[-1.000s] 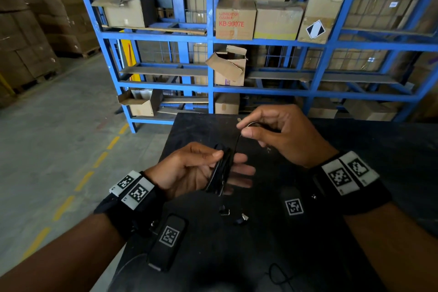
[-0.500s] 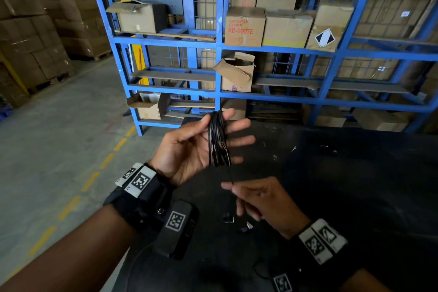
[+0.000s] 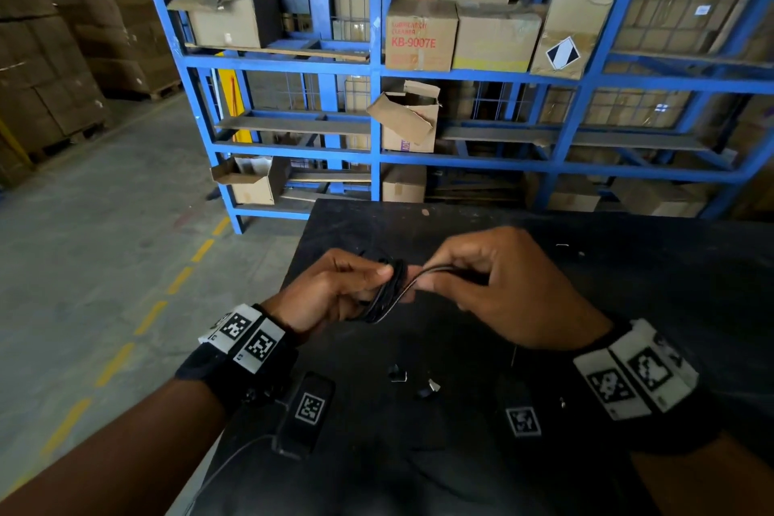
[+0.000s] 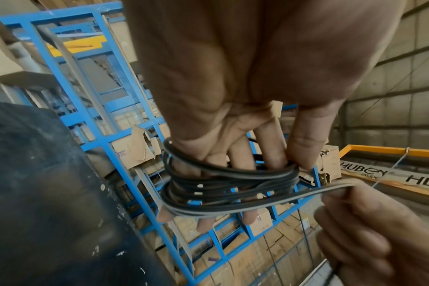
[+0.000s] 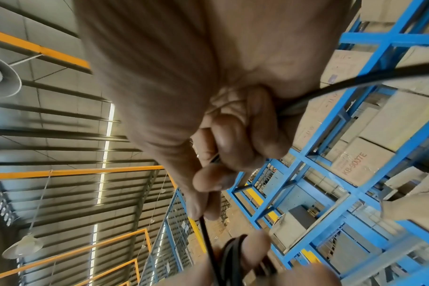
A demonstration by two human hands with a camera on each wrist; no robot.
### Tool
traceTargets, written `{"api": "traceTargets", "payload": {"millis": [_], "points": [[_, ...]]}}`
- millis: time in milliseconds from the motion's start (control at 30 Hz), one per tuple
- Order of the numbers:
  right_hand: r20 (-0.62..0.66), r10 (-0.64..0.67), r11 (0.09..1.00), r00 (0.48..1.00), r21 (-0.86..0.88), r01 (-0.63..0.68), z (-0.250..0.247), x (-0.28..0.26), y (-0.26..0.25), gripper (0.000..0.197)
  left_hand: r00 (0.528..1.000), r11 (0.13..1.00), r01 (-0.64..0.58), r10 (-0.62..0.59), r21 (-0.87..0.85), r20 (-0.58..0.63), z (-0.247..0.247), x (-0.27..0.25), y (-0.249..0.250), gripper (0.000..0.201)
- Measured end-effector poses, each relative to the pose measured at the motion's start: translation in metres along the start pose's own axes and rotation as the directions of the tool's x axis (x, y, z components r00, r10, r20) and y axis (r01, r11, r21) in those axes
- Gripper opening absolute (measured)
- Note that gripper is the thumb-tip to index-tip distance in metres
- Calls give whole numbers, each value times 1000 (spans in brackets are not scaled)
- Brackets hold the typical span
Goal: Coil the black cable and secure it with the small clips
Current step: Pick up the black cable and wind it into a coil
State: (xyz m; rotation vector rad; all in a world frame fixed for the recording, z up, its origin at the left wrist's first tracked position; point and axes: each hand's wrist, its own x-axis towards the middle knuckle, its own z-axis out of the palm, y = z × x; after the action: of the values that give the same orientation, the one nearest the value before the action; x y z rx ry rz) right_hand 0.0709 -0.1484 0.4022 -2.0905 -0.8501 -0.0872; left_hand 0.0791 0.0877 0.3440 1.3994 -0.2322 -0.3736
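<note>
The black cable (image 3: pixel 387 293) is wound in several turns round the fingers of my left hand (image 3: pixel 335 289), whose thumb presses on the coil (image 4: pixel 228 183). Just to the coil's right, my right hand (image 3: pixel 502 289) pinches the free strand (image 3: pixel 435 270) between thumb and fingers and holds it taut. In the right wrist view the strand (image 5: pixel 208 241) runs from my curled fingers down to the coil, and the loose end trails off to the upper right. Two small clips (image 3: pixel 398 374) (image 3: pixel 428 389) lie on the black table (image 3: pixel 628 264), below and nearer than both hands.
A blue steel rack (image 3: pixel 377 75) holding cardboard boxes stands behind the table. The table's left edge (image 3: pixel 293 264) drops to a concrete floor with a dashed yellow line (image 3: pixel 180 276). Stacked cartons (image 3: pixel 50 54) fill the far left.
My left hand has come down from its raised, spread-finger pose and its thumb now presses the coil. My right hand rose from below the coil to its right side, still pinching the strand.
</note>
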Motion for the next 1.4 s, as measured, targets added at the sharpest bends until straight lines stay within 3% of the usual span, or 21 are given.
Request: {"api": "traceTargets", "payload": {"millis": [233,367,467,567,667,767,833,933,1133,1300,1400], "points": [[-54,-45,962,998,268,58,-4,19,24,16,960,989,102,-70,-103,272,5,-11,3,45],[-98,135,787,986,615,-46,20,17,53,16,908,937,122,28,-328,417,10,-17,9,45],[-51,316,624,947,763,-167,50,10,67,9,890,882,65,161,-467,427,17,-15,17,45],[-14,390,559,921,798,-224,76,-3,70,14,919,816,-28,247,-577,305,17,-5,31,45],[-21,430,609,903,745,-272,90,-16,61,19,967,836,-178,247,-519,67,10,6,41,46],[-27,357,733,934,628,-262,92,-22,50,16,960,908,-276,246,-315,-132,0,12,38,44],[-62,260,847,964,494,-197,83,-22,40,14,953,951,-275,251,-137,-173,-2,12,34,42],[-131,110,964,985,254,-74,55,-17,26,11,963,976,-217,219,28,-160,-3,10,28,43],[-72,-67,997,995,19,69,-5,-1,-6,13,995,984,-63,74,166,-60,-5,3,9,26],[-106,-124,986,987,95,134,-27,22,-1,13,982,998,49,-55,40,183,-2,-7,4,42],[-103,-45,946,994,316,76,-16,32,20,11,947,983,75,-17,-170,320,3,-14,8,43]]}}
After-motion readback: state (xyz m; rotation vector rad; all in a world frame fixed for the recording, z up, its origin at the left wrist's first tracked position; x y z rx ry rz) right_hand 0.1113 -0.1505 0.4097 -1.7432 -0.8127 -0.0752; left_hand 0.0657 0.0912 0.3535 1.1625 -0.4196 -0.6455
